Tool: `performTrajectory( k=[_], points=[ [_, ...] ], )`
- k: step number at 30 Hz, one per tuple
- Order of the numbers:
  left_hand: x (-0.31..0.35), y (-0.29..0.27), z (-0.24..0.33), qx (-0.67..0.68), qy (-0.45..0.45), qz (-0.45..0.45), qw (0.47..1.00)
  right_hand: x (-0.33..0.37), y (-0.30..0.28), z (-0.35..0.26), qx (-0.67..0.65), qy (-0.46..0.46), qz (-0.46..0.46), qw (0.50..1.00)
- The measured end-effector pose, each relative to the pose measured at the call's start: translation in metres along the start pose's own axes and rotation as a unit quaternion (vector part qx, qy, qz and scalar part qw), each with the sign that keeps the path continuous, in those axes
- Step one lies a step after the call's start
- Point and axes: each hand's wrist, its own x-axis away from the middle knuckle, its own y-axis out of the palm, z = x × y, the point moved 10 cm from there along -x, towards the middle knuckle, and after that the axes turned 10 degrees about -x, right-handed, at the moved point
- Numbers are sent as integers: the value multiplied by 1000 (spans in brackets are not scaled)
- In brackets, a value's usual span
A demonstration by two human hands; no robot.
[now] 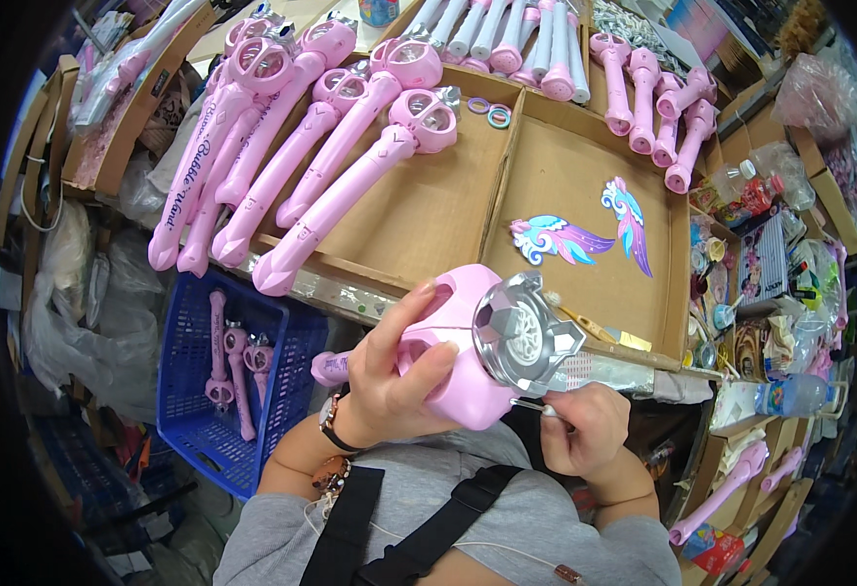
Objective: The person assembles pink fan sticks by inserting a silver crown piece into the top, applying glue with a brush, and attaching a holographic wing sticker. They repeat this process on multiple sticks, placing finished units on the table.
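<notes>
My left hand (389, 376) wraps round the head of a pink toy wand (482, 396). Its silver crown-shaped top (524, 337) with a round patterned centre faces right, and its handle (331, 368) shows beyond my wrist. Beside the crown's lower edge, my right hand (590, 430) is closed in a pinch. A thin pale rod-like piece (531, 404) runs from those fingers to the pink head; its exact kind is too small to make out. Past the wand, two purple and blue wing-shaped pieces (565, 239) lie in a cardboard tray (546, 176).
Several pink wands (350, 156) lie across the tray's left side. White and pink handles (507, 39) fill the back, with pink ones (658, 103) at the back right. A toothbrush (585, 322) rests by the tray's near edge. Lower left, a blue basket (189, 410) holds wands.
</notes>
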Motion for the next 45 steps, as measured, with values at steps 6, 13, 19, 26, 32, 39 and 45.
performTrajectory(
  k=[6, 13, 19, 26, 32, 39, 45],
  points=[
    [2, 9, 1, -1, -16, -43, 999, -3, 4, -6, -35, -6, -16, 999],
    [3, 15, -3, 7, -30, -88, 996, 4, 0, 3, 1, 22, 14, 1000],
    [3, 9, 1, 1, -40, -27, 999, 4, 14, 22, -191, 119, -42, 973],
    [5, 11, -1, -24, -37, -34, 998, 4, 20, 38, -207, 176, -50, 961],
    [8, 11, -1, -69, -28, -33, 997, 2, 23, 34, -73, 96, -33, 992],
    [10, 14, -4, -10, -34, -50, 998, 4, 38, 28, -101, 66, -127, 984],
    [12, 21, -8, 2, -50, -98, 994, 6, 51, 30, -138, 60, -205, 967]
  ],
)
